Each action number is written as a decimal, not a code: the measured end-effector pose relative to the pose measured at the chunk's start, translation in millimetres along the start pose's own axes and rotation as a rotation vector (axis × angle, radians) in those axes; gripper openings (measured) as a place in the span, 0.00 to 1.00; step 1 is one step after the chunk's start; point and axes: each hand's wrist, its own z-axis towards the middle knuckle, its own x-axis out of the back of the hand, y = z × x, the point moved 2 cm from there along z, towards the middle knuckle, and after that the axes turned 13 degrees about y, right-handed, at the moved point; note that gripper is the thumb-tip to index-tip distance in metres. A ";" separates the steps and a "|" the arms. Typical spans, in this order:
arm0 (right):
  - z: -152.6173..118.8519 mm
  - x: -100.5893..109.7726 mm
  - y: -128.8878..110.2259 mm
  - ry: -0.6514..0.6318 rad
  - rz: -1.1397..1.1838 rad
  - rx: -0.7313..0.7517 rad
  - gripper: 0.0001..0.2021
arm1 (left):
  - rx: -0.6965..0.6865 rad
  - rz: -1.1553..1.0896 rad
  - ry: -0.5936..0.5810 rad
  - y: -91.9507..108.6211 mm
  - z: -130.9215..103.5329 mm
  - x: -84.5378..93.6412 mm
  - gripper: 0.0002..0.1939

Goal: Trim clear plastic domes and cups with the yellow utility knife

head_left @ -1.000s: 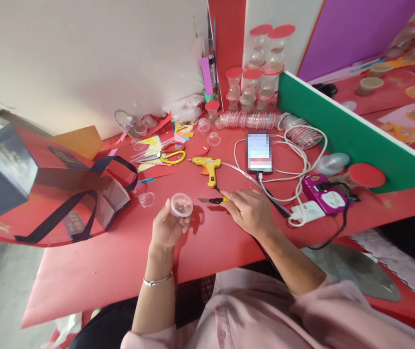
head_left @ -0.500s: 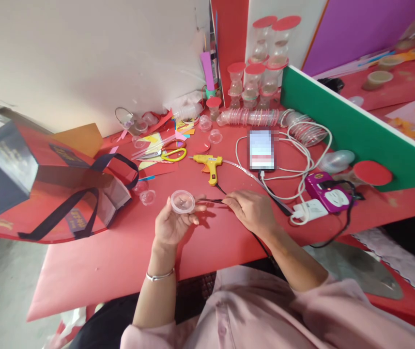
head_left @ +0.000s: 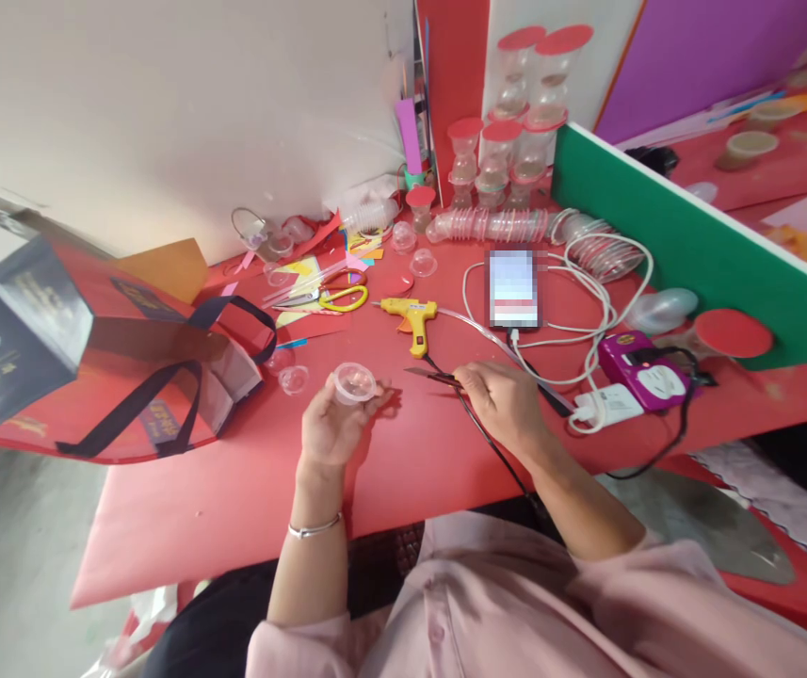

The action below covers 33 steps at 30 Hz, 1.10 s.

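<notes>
My left hand [head_left: 336, 419] is closed around a small clear plastic cup [head_left: 355, 383], its round rim facing up. My right hand [head_left: 506, 400] grips a pair of dark scissors [head_left: 435, 377]; the slim blades point left toward the cup, a short gap apart from it. The handles are hidden in my fingers. Just beyond the scissors lies a yellow glue gun [head_left: 413, 320], its black cord running down past my right hand. Another clear plastic cup piece [head_left: 294, 379] rests on the red table to the left of my left hand.
A large red paper bag [head_left: 127, 367] with dark handles takes up the left side. Yellow-handled scissors [head_left: 343, 298] lie on paper scraps. A phone [head_left: 513, 290], white cables, a purple power strip [head_left: 647, 372] and stacked cups with red lids [head_left: 502, 132] stand right and behind. A green divider [head_left: 685, 245] edges the table.
The scissors in my right hand have drawn away from the cup to the right, and their blades now show. My left hand still holds the cup, tilted a little differently.
</notes>
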 end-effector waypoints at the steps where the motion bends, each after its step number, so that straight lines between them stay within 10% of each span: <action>1: 0.2 0.2 0.6 0.005 -0.003 0.000 0.25 | -0.008 0.027 -0.005 -1.0 -0.1 -1.0 0.20; 16: -3.8 -0.7 -2.5 0.167 0.139 0.092 0.18 | -0.131 0.197 -0.157 -6.2 -1.1 -3.0 0.26; 33: -8.0 -13.1 -3.1 0.186 -0.281 0.237 0.25 | -0.096 0.285 -0.193 -17.1 6.1 4.1 0.25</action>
